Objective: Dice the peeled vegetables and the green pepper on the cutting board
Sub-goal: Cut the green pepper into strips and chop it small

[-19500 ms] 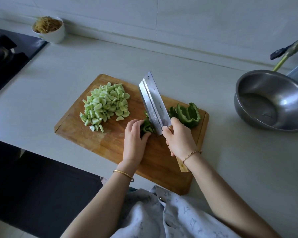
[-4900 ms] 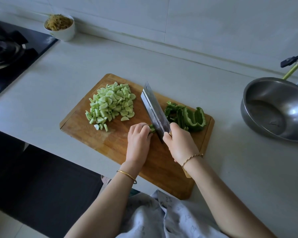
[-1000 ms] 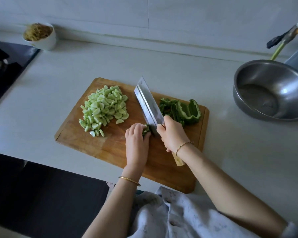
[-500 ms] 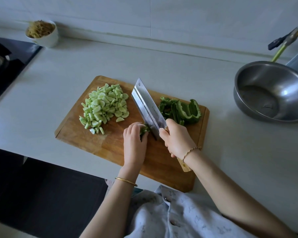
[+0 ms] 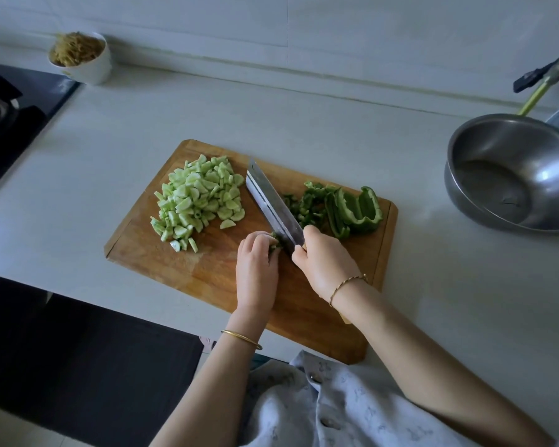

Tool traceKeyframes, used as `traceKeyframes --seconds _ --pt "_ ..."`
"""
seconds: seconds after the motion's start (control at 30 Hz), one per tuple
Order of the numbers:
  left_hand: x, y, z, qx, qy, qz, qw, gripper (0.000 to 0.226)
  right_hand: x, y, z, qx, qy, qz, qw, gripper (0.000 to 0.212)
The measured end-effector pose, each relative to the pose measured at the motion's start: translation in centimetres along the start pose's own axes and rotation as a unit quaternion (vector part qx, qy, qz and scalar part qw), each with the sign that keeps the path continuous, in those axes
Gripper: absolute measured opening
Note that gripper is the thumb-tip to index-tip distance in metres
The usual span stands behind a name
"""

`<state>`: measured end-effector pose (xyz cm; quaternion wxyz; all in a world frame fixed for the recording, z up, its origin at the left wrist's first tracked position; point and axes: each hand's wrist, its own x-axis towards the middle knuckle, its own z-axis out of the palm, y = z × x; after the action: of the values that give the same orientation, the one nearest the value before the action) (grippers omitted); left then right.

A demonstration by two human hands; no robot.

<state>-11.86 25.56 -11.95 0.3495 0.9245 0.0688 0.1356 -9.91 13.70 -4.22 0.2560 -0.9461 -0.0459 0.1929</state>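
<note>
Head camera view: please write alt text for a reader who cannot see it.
A right hand holds a cleaver, cutting green pepper that the left hand steadies on a wooden cutting board. Diced pale vegetables lie left of the blade.

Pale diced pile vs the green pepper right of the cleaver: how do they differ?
Colour: the diced pile is pale green, the green pepper dark green. State: the pile is all small pieces; the pepper is part small bits, part large uncut pieces. Place: pile lies left of the cleaver, pepper right. Both sit on the cutting board.
</note>
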Motion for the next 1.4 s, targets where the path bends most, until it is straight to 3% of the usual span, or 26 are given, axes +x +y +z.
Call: traceKeyframes --seconds 0.27,0.43,0.7,0.93,1.1,1.27,1.4 --pt "-0.4 -0.3 0.0 -0.007 -0.004 0.013 1.0 0.008 1.1 0.8 0.9 0.206 0.026 0.073 0.976 0.017" --pt "-0.4 -0.1 -0.1 -0.024 0.0 -0.017 1.0 0.012 0.2 1.2 0.2 0.195 0.051 0.034 0.979 0.02" --pt "-0.2 0.1 -0.2 -0.057 0.017 -0.018 0.998 0.01 -0.8 1.4 0.5 0.159 0.021 0.022 0.987 0.026" --pt "0.0 -0.1 -0.2 -0.06 0.009 -0.022 0.998 0.009 -0.6 0.9 0.1 0.128 -0.009 0.026 0.991 0.011" --pt "0.1 -0.1 -0.1 -0.056 0.006 -0.016 0.998 0.01 -0.3 0.5 0.1 0.11 -0.02 0.044 0.993 0.021" --pt "0.1 -0.3 -0.1 -0.052 0.001 -0.009 0.999 0.009 -0.1 -0.6 0.8 0.073 0.004 0.037 0.997 0.012" --pt "-0.1 -0.2 -0.2 -0.051 0.001 -0.011 0.999 0.011 0.3 0.2 1.1 0.146 0.012 0.067 0.987 0.014"
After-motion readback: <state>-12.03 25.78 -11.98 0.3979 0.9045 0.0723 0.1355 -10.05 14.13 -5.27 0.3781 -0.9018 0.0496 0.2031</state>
